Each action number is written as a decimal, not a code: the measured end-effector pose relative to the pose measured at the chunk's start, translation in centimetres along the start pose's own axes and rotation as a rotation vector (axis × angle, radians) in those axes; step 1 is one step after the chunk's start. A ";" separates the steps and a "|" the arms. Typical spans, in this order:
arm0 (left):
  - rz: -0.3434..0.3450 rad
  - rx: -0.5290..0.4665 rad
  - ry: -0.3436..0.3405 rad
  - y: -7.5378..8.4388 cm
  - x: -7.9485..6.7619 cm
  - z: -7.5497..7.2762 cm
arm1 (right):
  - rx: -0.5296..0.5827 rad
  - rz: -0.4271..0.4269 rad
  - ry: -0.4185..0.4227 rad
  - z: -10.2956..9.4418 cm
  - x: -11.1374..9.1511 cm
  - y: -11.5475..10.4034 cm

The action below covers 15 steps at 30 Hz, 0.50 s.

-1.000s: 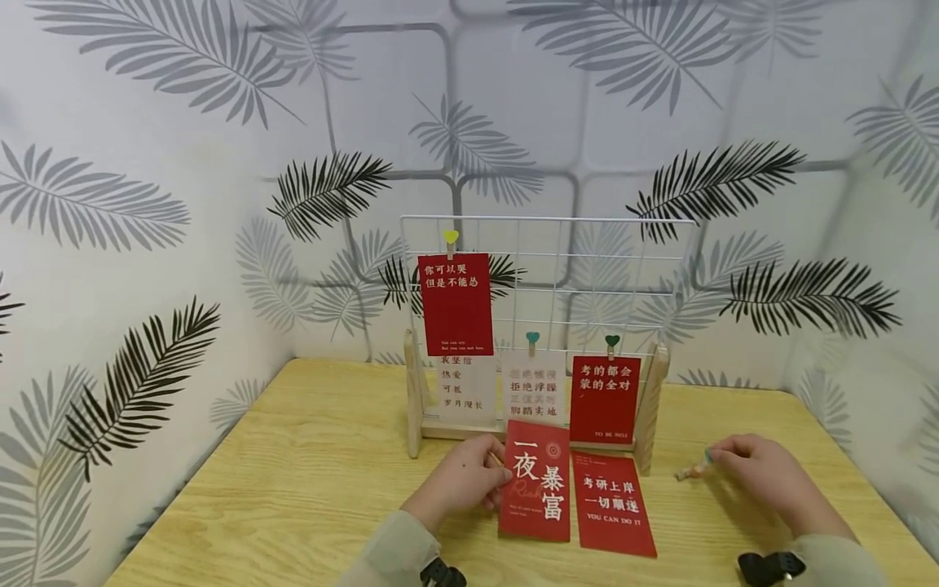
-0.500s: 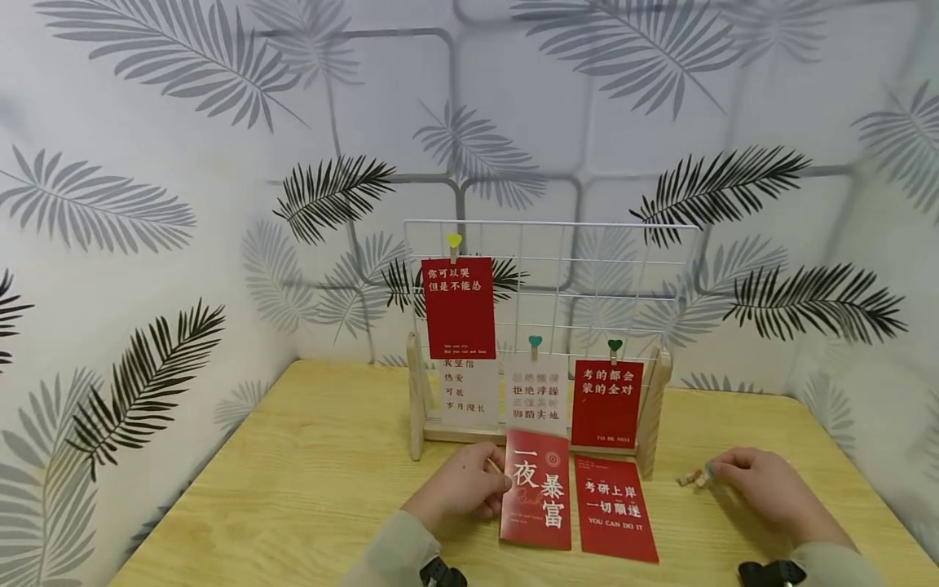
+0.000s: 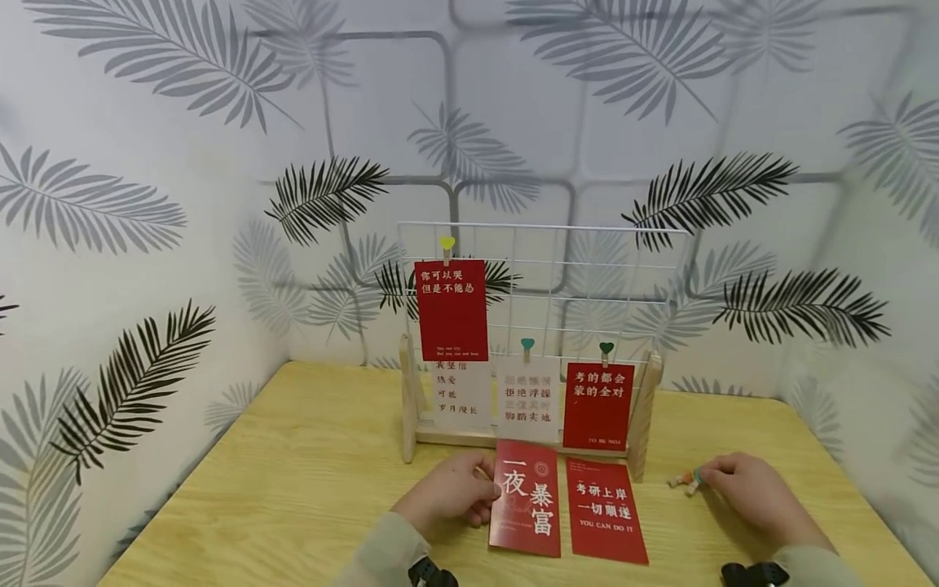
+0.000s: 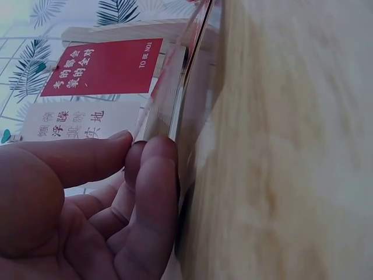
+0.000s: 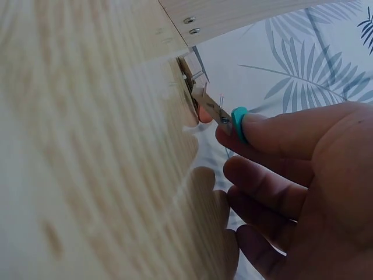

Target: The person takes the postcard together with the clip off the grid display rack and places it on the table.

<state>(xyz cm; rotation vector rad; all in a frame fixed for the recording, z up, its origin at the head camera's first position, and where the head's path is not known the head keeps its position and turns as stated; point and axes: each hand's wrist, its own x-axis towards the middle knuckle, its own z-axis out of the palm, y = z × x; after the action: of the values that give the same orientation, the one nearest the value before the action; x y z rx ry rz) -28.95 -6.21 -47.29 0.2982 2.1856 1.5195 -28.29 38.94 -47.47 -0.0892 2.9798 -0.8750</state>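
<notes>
My left hand [image 3: 451, 493] pinches the left edge of a red card [image 3: 524, 514] with white lettering, thumb on one side and fingers on the other. The left wrist view shows the card edge-on, tilted just above the wood. My right hand [image 3: 751, 493] holds a small wooden clothespin [image 5: 214, 108] by its teal heart end, between thumb and forefinger; the other fingers are loosely bent. Touching or very near its tip is a second clothespin with an orange piece [image 5: 204, 114], low on the table. Another red card [image 3: 607, 509] lies flat between the hands.
Behind the hands stands a white wire grid rack [image 3: 546, 228] on wooden feet [image 3: 645, 416]. Clothespins hold a red card [image 3: 452, 314], a white card [image 3: 528, 399] and another red card [image 3: 597, 408] on it. A further white card [image 3: 462, 395] hangs partly covered at left.
My right hand has come slightly nearer me with the teal clothespin, which now shows apart from the orange one. The card in my left hand has sunk a little.
</notes>
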 end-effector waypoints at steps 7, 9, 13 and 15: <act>-0.009 -0.036 -0.017 -0.8 -0.1 0.1 | 0.004 0.027 -0.021 0.2 -0.2 -0.4; -0.003 -0.032 -0.011 -0.6 0.0 0.1 | 0.002 0.029 -0.022 0.2 -0.1 -0.5; 0.005 -0.013 0.001 0.0 0.2 0.1 | -0.021 0.035 -0.027 0.1 0.2 -0.8; -0.001 -0.007 0.005 0.2 0.3 0.1 | -0.040 0.034 -0.024 0.0 0.3 -0.9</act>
<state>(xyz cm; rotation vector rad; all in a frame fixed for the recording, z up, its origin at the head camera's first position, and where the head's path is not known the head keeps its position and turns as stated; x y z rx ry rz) -29.20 -5.95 -47.16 0.2908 2.1835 1.5284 -28.59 38.12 -46.99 -0.0490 2.9676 -0.8059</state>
